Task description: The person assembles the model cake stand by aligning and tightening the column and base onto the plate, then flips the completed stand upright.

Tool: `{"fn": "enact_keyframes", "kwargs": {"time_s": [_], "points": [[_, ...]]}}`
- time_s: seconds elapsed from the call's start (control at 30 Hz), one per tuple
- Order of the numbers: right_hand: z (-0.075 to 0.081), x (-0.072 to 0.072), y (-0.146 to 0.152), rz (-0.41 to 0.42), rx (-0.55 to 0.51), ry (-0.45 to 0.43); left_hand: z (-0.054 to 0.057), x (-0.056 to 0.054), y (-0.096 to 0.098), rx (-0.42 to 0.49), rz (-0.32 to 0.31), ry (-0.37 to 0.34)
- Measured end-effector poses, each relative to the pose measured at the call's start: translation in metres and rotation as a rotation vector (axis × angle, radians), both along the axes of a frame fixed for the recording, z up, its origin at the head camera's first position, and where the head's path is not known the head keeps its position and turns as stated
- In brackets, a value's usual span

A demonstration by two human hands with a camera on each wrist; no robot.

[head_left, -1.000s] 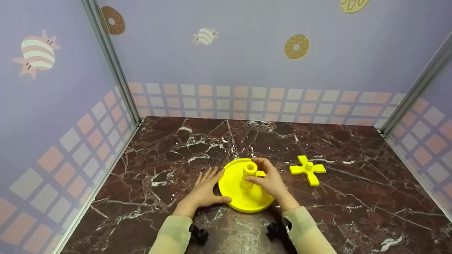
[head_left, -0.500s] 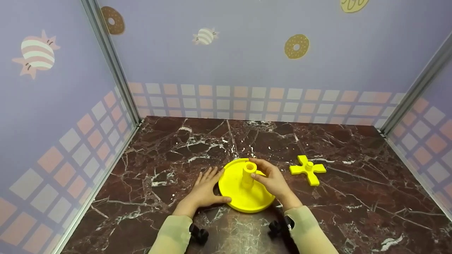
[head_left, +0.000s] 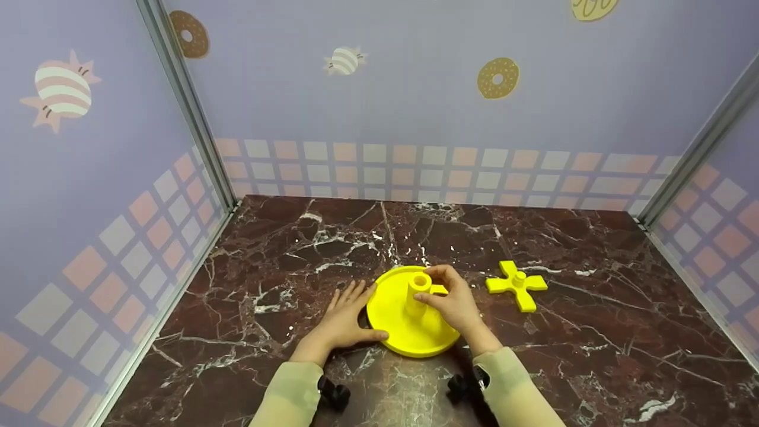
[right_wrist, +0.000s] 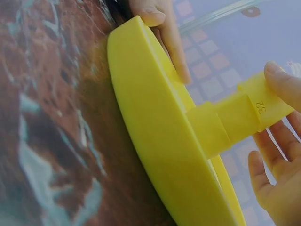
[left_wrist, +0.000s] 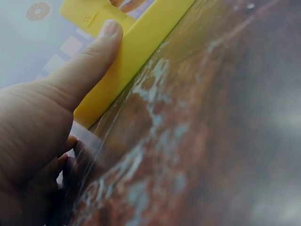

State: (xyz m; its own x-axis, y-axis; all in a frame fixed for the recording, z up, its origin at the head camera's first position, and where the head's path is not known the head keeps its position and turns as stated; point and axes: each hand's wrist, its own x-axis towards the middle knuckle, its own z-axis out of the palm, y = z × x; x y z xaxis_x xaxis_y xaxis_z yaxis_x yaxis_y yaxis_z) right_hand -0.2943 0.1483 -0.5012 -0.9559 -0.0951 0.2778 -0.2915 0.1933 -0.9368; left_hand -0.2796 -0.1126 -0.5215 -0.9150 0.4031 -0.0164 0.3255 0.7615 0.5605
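Observation:
A round yellow dish with a raised rim lies on the dark marbled table. From its middle rises an upright yellow tube, hollow at the top, with a short arm on its right side. My right hand holds the tube, thumb on its near face and fingers behind it, partly hidden. In the right wrist view the tube has stepped sections and an engraved number. My left hand rests with straight, spread fingers at the dish's left rim; its thumb lies on the edge in the left wrist view.
A yellow four-armed cross with a central peg lies on the table right of the dish. Patterned panels stand at the back and both sides. Small white flecks are scattered behind the dish.
My right thumb drew back a little to the right half a second ago and is now on the tube again, further left. The left hand and the cross stay in place.

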Motion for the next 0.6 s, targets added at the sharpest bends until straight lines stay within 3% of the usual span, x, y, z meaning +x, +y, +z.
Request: {"fn": "enact_keyframes", "kwargs": {"time_s": [0.17, 0.47, 0.6], "points": [[0.000, 0.001, -0.001, 0.016, -0.002, 0.012, 0.000, 0.000, 0.000, -0.004, -0.003, 0.005], [0.002, -0.003, 0.012, 0.260, 0.002, -0.039, 0.000, 0.000, 0.000, -0.005, 0.001, 0.002], [0.003, -0.003, 0.013, 0.282, 0.022, -0.076, -0.001, 0.000, 0.000, 0.004, 0.006, -0.004]]}}
